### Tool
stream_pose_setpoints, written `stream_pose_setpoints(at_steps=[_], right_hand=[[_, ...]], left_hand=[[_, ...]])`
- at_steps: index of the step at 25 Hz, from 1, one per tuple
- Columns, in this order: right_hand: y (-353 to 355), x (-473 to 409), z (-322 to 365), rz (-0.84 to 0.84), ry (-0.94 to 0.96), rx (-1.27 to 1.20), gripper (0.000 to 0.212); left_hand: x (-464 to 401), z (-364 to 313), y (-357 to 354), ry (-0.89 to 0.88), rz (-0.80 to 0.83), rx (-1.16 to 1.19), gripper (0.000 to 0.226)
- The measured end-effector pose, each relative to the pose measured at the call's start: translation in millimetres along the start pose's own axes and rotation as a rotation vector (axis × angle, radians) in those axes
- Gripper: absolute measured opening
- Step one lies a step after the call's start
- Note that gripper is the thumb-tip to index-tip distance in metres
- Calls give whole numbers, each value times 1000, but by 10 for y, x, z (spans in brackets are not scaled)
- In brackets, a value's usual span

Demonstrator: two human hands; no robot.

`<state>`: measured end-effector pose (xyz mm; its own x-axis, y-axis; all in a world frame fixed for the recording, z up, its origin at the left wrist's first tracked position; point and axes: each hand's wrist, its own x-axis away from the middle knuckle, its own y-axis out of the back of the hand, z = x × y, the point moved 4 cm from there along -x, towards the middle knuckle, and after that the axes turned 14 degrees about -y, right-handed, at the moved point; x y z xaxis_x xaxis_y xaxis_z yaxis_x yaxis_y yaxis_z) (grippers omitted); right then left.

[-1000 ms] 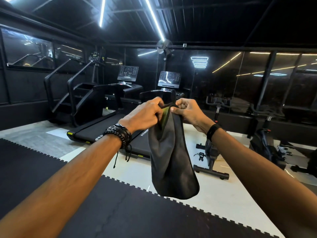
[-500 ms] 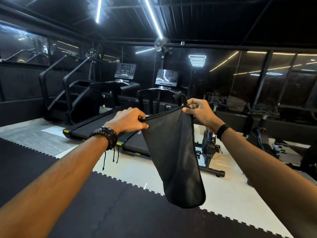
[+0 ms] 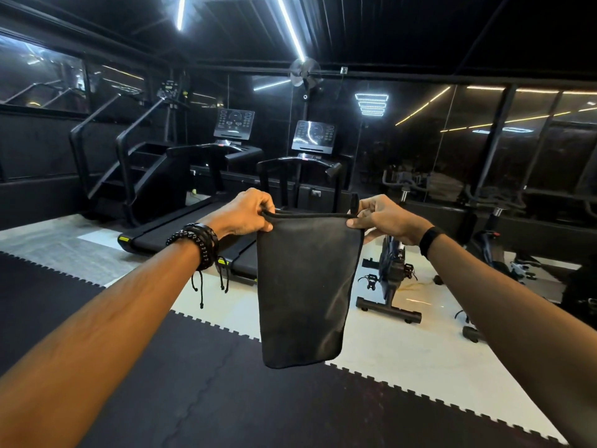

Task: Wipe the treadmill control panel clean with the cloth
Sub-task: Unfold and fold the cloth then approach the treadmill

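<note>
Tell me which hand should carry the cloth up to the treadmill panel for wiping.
Probably the right hand. Both hands pinch the cloth's top corners, so either could take it. The nearer control panel stands above the cloth, slightly towards the right hand's side; the left hand sits farther from it.

- Floor [image 3: 403, 357]: pale hard surface at centre and right, grey at far left.
- Black mats [image 3: 226, 399]: interlocking tiles with toothed edges, covering the near floor.
- Two treadmills [image 3: 181, 232]: side by side on the pale floor, decks toward the mats.
- Stair machine [image 3: 129, 176]: left of the treadmills.
- Exercise bike [image 3: 391, 279]: right of the treadmills, on a crossbar foot.
</note>
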<state>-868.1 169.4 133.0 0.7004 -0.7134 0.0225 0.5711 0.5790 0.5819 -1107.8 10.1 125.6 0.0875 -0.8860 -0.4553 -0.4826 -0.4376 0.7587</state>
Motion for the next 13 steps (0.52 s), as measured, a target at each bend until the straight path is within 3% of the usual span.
stream_pose_setpoints(at_steps=[5, 9, 10, 13], right_hand=[[32, -107, 74, -96, 14, -59, 32], [-40, -36, 185, 7, -34, -8, 24], [-13, -24, 304, 2, 4, -31, 20], [276, 35, 843, -246, 331, -456, 20]], left_hand=[[-40, 7, 102, -20, -193, 111, 35], [-58, -35, 196, 44, -109, 202, 50], [-92, -96, 309, 6, -177, 220, 51], [-135, -402, 807, -276, -704, 372, 57]])
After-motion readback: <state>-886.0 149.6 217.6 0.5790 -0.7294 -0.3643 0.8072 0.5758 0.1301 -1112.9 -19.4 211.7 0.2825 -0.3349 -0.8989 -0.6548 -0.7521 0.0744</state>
